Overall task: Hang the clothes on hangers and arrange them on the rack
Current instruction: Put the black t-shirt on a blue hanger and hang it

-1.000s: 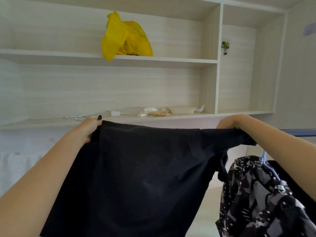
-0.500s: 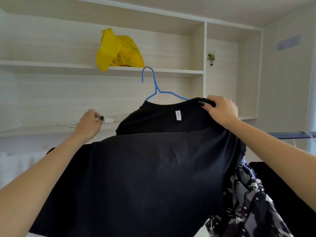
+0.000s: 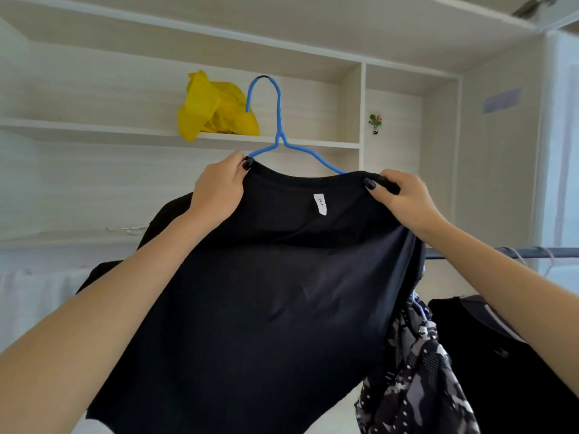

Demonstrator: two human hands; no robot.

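Note:
A black T-shirt [image 3: 266, 292] with a white neck label is held up in front of me on a blue wire hanger [image 3: 277, 133], whose hook sticks up above the collar. My left hand [image 3: 217, 189] grips the collar at its left end. At the collar's right end my right hand [image 3: 399, 198] grips the shirt's shoulder. The hanger's lower part is hidden inside the shirt. The dark rack rail [image 3: 513, 253] runs at the right, below my right arm.
On the rail hang a black-and-white patterned garment [image 3: 416, 386] and a black garment [image 3: 507, 371] at lower right. White shelves [image 3: 94, 130] fill the wall behind, with a yellow bag [image 3: 213, 111] on the upper shelf.
My left hand moved from the shirt's lower edge up to the collar's left end. The hanger and shirt rose higher, and my right hand stayed on the right shoulder.

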